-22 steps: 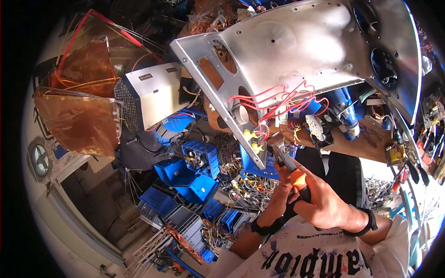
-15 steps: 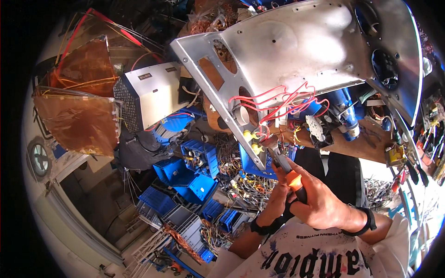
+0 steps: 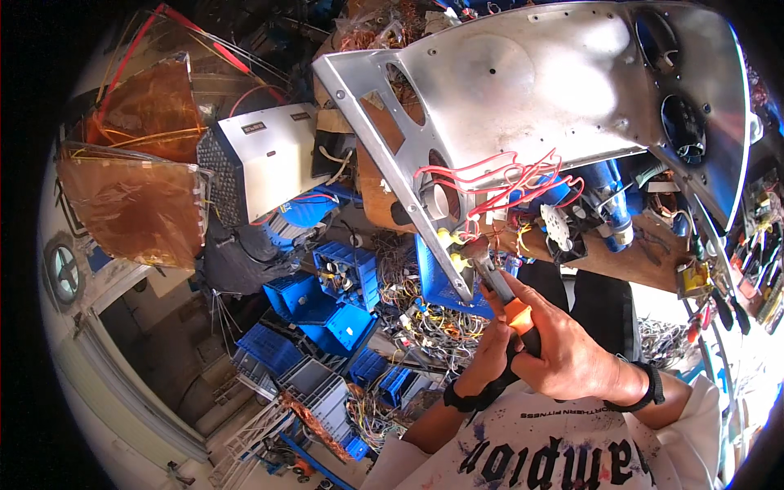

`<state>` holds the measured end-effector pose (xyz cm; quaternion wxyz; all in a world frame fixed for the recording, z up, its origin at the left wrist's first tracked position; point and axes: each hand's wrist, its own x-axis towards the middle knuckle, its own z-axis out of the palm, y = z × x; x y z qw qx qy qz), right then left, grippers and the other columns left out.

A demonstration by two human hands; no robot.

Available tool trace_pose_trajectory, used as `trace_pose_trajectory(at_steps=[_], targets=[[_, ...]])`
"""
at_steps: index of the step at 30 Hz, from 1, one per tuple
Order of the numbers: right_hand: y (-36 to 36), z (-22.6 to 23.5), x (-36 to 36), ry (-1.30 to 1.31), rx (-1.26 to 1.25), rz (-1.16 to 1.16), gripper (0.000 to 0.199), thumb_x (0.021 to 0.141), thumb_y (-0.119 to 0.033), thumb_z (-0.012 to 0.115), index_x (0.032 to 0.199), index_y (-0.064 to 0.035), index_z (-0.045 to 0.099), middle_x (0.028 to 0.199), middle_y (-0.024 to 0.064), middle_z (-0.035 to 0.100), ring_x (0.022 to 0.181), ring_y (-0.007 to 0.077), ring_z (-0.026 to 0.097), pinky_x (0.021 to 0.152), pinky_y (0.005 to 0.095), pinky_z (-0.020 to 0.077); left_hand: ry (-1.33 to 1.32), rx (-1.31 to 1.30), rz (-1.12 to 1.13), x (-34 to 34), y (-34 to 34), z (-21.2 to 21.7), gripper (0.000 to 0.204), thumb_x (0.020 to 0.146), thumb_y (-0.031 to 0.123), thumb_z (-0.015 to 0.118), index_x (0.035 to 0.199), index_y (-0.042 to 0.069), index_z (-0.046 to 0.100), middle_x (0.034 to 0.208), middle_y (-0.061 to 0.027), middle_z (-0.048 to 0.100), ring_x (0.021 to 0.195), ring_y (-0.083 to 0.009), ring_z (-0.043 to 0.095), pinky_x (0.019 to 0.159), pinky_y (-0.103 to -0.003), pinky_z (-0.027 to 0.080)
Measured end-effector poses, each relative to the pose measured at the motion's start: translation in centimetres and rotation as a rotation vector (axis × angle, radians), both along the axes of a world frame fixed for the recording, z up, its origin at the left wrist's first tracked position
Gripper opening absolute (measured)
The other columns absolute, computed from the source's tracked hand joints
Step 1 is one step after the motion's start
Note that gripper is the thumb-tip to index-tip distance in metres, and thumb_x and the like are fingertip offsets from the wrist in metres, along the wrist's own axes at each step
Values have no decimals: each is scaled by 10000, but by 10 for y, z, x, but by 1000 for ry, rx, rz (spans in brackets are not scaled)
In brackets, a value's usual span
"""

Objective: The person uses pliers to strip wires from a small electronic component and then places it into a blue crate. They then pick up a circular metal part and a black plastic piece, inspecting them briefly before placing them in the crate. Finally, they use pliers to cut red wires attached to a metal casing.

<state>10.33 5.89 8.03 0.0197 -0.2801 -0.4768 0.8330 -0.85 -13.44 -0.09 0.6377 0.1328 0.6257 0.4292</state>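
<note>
My right hand [image 3: 559,347] is wrapped around the orange-and-black grip of steel pliers [image 3: 518,314]. Their metal head points up and away, close to the yellow connectors [image 3: 456,251] at the lower corner of a large curved sheet-metal panel [image 3: 523,90]. Just left of the grip, my left hand [image 3: 483,361] has its fingers drawn in against the tool. What those fingers hold is hidden by the pliers and my right hand. Loose red wires [image 3: 514,184] loop out of the panel's edge near a white round fitting [image 3: 439,201].
A wooden bench [image 3: 653,237] beneath the panel holds a blue power tool [image 3: 608,204] and small parts. Blue crates [image 3: 339,327] and heaps of cable [image 3: 437,335] cover the floor at left. Screwdrivers and pliers crowd the right. A white boxy unit [image 3: 265,159] stands far left.
The panel, with its red wires and yellow connectors, has shifted slightly right in view. My hands keep almost the same place and hold, while the floor crates have slid a little left.
</note>
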Motion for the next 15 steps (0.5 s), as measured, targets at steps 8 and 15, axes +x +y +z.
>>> trace_pose_trajectory(at_steps=[8,15], targets=[[-11,-18,-6,7,83,-50,834,693,17,516,1457,40,184,1215,248,443,1194,363,454,1032,381,365,48,35,-160,16,27,22,415,966,360,395,1196,21,466,989,-34,537,844,-113,509,720,-261,435],[-11,-14,-3,19,149,-84,882,701,-3,550,1465,68,115,1297,277,418,1244,389,423,1067,387,339,62,68,-201,25,32,20,405,931,301,453,1220,17,451,1043,-50,531,916,-135,509,775,-279,433]])
